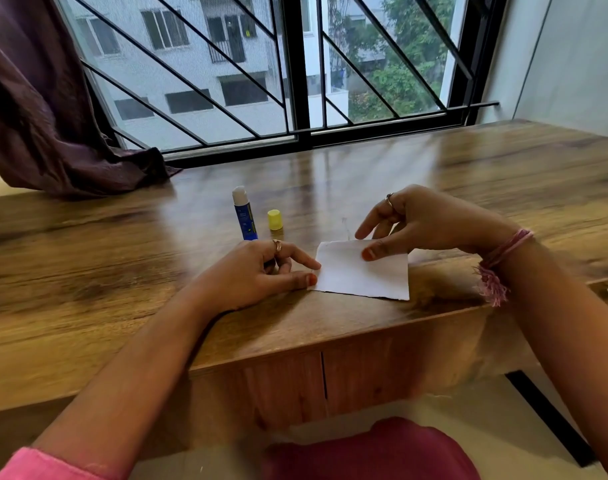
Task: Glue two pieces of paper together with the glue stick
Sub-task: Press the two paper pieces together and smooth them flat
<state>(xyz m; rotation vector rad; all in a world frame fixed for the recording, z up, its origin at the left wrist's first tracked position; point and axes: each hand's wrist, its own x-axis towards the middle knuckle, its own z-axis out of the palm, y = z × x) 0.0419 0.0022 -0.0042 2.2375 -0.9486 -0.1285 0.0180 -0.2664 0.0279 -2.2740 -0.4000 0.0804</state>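
Both hands pinch the paper [363,271] near the table [122,271] edge: left hand [261,271] its left edge, right hand [416,223] its top. Glue stick [244,214] stands uncapped beside its cap [274,220].

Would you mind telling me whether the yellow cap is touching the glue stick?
Apart. The head view shows bare table between the cap and the upright glue stick.

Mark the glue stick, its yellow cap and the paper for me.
glue stick [245,218]: head view, on the blue barrel.
yellow cap [274,220]: head view, on its side wall.
paper [361,273]: head view, on the bare white middle, between the two hands.
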